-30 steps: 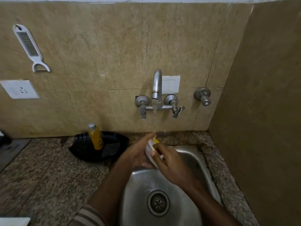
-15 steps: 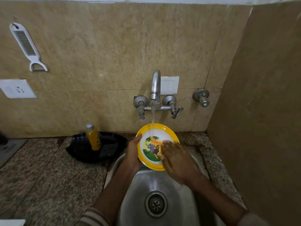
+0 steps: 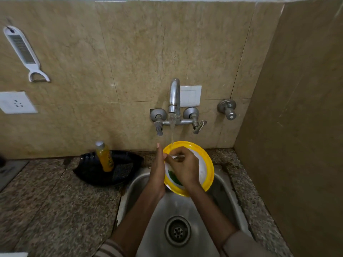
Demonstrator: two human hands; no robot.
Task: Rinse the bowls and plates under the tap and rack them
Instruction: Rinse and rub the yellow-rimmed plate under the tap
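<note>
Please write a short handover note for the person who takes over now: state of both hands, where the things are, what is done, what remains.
Left hand: holds the yellow plate by its left edge, tilted over the sink.
Right hand: rubbing the plate's face, fingers curled.
Tap: running, water lands on the plate's upper rim.
Done: plate is under the water.
Left: finish the rinse, rack the plate. No rack or other dishes in view.
</note>
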